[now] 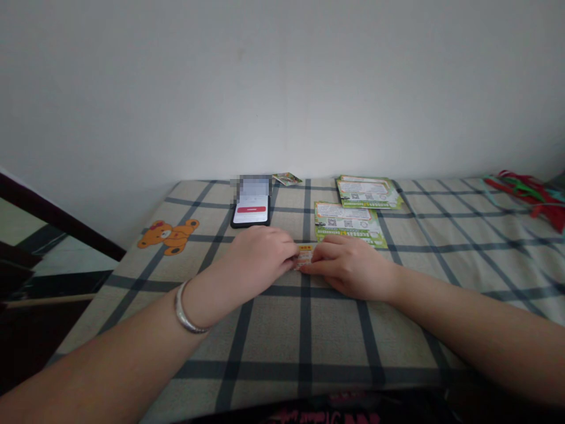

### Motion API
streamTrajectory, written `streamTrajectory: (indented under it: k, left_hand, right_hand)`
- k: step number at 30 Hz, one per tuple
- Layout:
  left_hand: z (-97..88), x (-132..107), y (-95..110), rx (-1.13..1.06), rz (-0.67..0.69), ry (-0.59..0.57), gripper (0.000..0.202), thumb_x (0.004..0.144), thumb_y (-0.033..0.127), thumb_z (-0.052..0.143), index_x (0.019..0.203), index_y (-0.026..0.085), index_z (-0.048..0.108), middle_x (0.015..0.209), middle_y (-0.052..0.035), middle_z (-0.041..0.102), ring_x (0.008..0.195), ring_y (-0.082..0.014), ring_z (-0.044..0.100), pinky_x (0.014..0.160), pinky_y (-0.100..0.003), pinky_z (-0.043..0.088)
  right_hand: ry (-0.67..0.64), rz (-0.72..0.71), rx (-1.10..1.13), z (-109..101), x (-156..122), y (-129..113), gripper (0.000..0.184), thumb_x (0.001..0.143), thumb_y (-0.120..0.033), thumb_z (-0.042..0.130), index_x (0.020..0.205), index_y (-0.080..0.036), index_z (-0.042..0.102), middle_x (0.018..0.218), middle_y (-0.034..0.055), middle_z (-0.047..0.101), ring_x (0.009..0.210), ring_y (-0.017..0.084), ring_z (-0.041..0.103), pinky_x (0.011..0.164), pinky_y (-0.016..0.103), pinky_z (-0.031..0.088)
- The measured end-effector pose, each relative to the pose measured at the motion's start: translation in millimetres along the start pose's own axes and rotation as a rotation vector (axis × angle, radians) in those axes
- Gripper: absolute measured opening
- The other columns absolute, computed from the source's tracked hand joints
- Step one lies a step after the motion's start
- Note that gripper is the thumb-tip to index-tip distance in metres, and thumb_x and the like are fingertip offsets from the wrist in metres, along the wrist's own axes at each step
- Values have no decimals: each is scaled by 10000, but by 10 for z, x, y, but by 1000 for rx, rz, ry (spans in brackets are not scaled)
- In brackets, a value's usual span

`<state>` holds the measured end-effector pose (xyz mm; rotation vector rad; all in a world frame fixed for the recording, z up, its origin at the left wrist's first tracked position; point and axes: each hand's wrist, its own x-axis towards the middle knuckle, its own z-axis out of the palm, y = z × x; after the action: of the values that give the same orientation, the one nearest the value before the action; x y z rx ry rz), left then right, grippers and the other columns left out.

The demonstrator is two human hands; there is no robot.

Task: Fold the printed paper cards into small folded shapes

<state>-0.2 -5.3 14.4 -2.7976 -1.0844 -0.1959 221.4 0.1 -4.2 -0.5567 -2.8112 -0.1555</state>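
Observation:
Between my two hands, at the middle of the checked tablecloth, is a small orange-and-white printed packet. My left hand, below a silver bangle, has its fingers closed at the packet's left edge. The fingers of my right hand are curled and pinch its right side. Just beyond my right hand lies a green printed card. A phone with a lit screen and a red button rests beyond my left hand. My fingers cover both sides of the packet.
Behind the single card sits a stack of green cards. A small crumpled wrapper is beside the phone, near the wall. An orange bear cutout lies at left on the checked cloth. Red and green fabric is at far right.

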Motion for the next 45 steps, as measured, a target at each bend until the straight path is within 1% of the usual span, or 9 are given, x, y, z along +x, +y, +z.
streamTrajectory:
  k: [3, 8, 10, 14, 17, 24, 29, 37, 45]
  left_hand:
    - [-1, -6, -32, -10, 30, 1, 127, 881, 255, 591, 823, 181, 676, 836, -38, 653, 830, -198, 596, 751, -349, 459]
    - [-21, 20, -78, 7, 253, 29, 171, 909, 186, 537, 817, 185, 681, 822, -37, 672, 889, -199, 579, 805, -354, 459]
    - [-34, 26, -94, 3, 297, 25, 169, 899, 165, 541, 828, 193, 691, 818, -30, 684, 905, -202, 580, 822, -359, 457]
    - [-61, -3, -111, -74, 281, 0, 188, 867, 124, 535, 871, 204, 705, 865, -20, 697, 928, -195, 595, 837, -354, 464]
    - [-69, -51, -93, -135, 261, -52, 205, 839, 96, 528, 886, 206, 695, 881, -10, 688, 890, -174, 608, 823, -329, 474]
    - [-23, -55, -5, -27, 185, -19, 131, 804, 91, 547, 767, 171, 644, 796, -39, 606, 825, -205, 564, 722, -349, 455]
    - [-9, -15, -16, -108, 179, -64, 169, 813, 70, 505, 784, 170, 637, 816, -43, 584, 832, -186, 550, 727, -319, 458]
    - [0, -16, -19, -183, 146, -108, 212, 812, 68, 469, 799, 179, 649, 906, -52, 604, 904, -200, 576, 833, -362, 481]
    - [-38, -8, -22, -246, 97, -121, 237, 775, 66, 490, 820, 192, 686, 891, -42, 615, 842, -179, 604, 787, -328, 496]
  right_hand:
    - [-31, 16, 19, -4, 3, 6, 284, 924, -214, 478, 1156, -255, 639, 956, 39, 636, 839, 182, 524, 723, 326, 424]
    - [-32, 31, 50, 10, -16, 12, 295, 934, -233, 475, 1182, -269, 629, 957, 42, 637, 852, 185, 541, 739, 334, 441]
    - [-20, 38, 60, 17, -34, 14, 318, 932, -213, 466, 1208, -277, 611, 999, 35, 644, 879, 184, 550, 746, 330, 453]
    - [-23, 49, 93, 24, -65, 12, 364, 908, -158, 459, 1230, -263, 589, 1090, 32, 641, 950, 180, 561, 785, 322, 469]
    - [-33, 56, 61, 28, -68, 7, 352, 905, -178, 470, 1226, -264, 587, 1066, 34, 641, 935, 196, 562, 762, 334, 469]
    - [-38, 21, -40, 35, -29, 17, 317, 917, -185, 475, 1204, -258, 588, 993, 30, 635, 865, 204, 530, 707, 336, 435]
    - [-48, -4, -42, 2, -9, 37, 279, 929, -204, 477, 1168, -256, 609, 987, 25, 637, 836, 192, 516, 685, 331, 418]
    - [-99, 11, 9, -108, -101, 130, 203, 927, -204, 481, 962, -238, 678, 910, 17, 639, 819, 174, 532, 683, 314, 411]
    - [-145, -42, 44, -206, -138, 186, 226, 885, -146, 495, 979, -215, 689, 875, 33, 653, 813, 183, 536, 691, 327, 432]
